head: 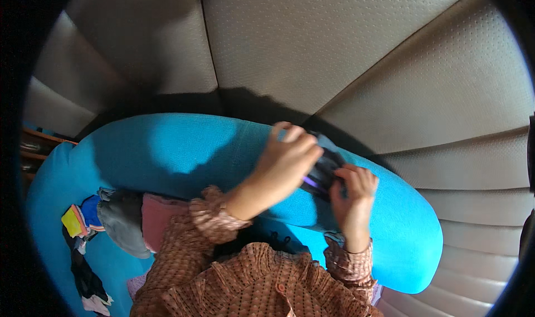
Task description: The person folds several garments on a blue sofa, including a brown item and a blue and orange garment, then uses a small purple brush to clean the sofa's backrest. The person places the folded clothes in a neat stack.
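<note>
A dark, folded cloth item [328,168] with a purple strip on its near edge lies on the top of a blue sofa backrest [196,145]. My left hand [290,156], blurred by motion, is at its left side with the fingers bent over the cloth. At the right end, my right hand [354,187] grips the same cloth between thumb and fingers. My hands hide parts of it, so its exact kind is unclear.
Folded clothes lie on the seat at left: a grey garment [123,223], a dusty-pink one [161,210], a blue one [90,210] and a yellow piece [73,221]. A black garment [83,271] trails below. Behind the backrest rises a padded beige wall panel [292,41].
</note>
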Motion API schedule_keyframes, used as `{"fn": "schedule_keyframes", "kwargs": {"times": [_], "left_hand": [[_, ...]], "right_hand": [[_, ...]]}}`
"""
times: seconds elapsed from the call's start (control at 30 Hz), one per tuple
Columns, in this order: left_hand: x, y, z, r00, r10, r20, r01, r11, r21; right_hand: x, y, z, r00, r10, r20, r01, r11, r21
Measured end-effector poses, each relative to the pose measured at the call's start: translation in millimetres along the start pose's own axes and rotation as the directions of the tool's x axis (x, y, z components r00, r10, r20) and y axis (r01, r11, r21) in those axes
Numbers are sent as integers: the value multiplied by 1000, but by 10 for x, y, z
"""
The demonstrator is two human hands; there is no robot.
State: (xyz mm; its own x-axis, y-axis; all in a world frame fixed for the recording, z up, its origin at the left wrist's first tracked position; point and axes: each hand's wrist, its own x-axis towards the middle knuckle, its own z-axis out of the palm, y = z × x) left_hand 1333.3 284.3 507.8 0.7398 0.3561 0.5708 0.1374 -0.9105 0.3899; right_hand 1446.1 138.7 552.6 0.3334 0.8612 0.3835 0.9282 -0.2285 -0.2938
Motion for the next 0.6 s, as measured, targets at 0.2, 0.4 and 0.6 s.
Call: {"fn": "schedule_keyframes", "kwargs": {"times": [0.2, 0.4, 0.6], "left_hand": [[351, 730, 664, 985, 172, -6, -171, 976, -135], [154, 514, 176, 985, 133, 108, -130, 991, -36], [-449, -53, -565, 985, -85, 153, 58, 984, 171]], "right_hand": [[-583, 612, -442, 943, 303, -137, -309, 951, -27], [-563, 343, -201, 968, 194, -161, -187, 981, 58], [-321, -261, 441, 982, -172, -83, 187, 953, 236]]}}
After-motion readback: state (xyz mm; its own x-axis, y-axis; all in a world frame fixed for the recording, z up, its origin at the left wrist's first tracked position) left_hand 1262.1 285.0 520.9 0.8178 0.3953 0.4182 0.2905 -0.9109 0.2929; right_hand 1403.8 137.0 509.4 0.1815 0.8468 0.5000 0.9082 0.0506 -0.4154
